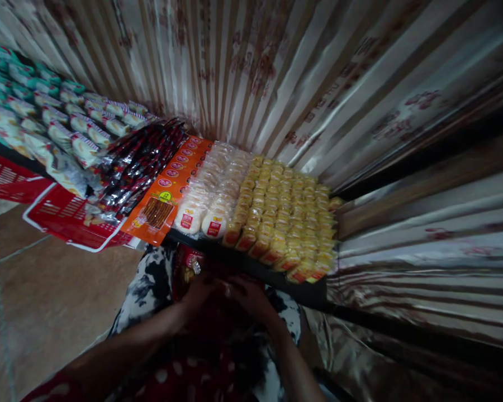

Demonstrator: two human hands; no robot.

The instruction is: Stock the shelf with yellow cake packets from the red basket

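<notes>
Down near the bottom edge, the left hand (199, 293) and right hand (249, 296) meet below the shelf (251, 267), both on a red packet (188, 268) held in shadow against the lap; whether each grip is clamped on it I cannot tell. Just beyond, on the shelf, lie yellow snack packs (289, 218), white round cakes (212, 195), orange packets (171, 184) and, further left, dark wrapped sticks (138, 162).
</notes>
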